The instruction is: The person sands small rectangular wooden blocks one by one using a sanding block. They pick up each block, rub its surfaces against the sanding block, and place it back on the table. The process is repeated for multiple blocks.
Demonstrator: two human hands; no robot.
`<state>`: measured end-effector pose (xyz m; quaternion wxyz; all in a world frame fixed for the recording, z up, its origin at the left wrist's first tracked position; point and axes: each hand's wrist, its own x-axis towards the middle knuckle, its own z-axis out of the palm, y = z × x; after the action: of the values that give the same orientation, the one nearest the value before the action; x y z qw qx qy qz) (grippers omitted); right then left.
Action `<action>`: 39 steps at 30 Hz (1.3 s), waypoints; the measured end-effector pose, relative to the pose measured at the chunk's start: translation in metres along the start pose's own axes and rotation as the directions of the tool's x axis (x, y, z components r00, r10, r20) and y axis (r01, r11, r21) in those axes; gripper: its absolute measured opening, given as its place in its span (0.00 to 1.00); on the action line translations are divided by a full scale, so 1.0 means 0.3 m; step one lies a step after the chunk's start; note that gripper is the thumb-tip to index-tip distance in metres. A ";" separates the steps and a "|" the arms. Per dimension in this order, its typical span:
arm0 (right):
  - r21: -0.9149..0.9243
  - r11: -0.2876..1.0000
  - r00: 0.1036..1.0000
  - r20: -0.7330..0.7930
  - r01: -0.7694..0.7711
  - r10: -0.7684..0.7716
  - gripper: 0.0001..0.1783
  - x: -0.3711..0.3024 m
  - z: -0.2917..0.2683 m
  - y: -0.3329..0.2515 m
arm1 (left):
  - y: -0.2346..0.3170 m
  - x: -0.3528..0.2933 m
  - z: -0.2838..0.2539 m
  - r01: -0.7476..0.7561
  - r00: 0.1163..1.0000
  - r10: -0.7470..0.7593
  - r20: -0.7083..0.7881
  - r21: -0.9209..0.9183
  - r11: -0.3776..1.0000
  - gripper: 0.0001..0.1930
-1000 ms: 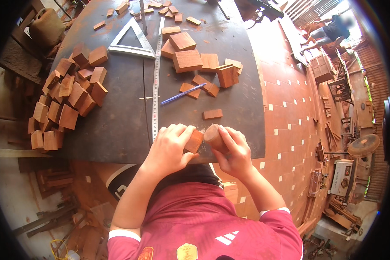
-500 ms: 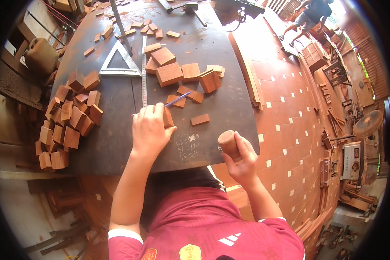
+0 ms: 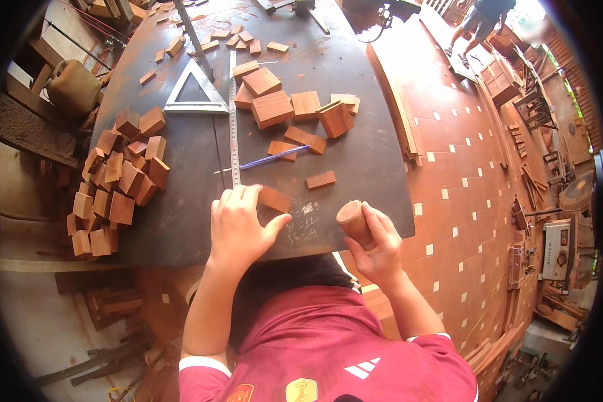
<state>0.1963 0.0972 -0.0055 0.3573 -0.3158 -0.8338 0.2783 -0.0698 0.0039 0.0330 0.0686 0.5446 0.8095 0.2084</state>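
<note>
One block [image 3: 275, 199] lies at the left hand [image 3: 240, 222], grip unclear; right hand [image 3: 380, 252] grasps cylinder [image 3: 354, 222].

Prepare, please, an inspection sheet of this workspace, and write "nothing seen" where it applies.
Surface: dark tabletop, pale handwriting near the front edge.
Things at hand: wooden block, wooden cylinder.
Clutter: piled blocks at left; loose blocks, metal triangle, measuring strip and blue pen beyond the hands.
Left hand: at the wooden block; whether it grips, cannot tell.
Right hand: holds the wooden cylinder.
Cables: thin red strands at upper left, perhaps cords.
Surroundings: tiled floor at right; another person farther off.
</note>
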 end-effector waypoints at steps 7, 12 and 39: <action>0.062 0.998 0.998 0.063 0.010 -0.014 0.42 0.034 0.046 -0.039 | -0.025 -0.045 0.019 -0.082 0.995 0.059 -0.085 -0.302 0.950 0.22; 0.082 0.997 0.995 0.094 0.007 -0.015 0.41 0.047 0.074 -0.064 | -0.005 -0.101 0.050 0.028 0.995 -0.069 -0.072 -0.465 0.885 0.24; 0.173 0.943 0.833 0.442 0.286 -0.333 0.40 0.221 0.128 -0.068 | -0.086 -0.112 0.052 -0.140 0.989 0.150 0.001 -0.359 0.923 0.34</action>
<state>0.1238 0.1230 0.0139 0.2024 -0.0823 -0.9199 0.3256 -0.0733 -0.0308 0.0043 0.1626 0.5841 0.7144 0.3492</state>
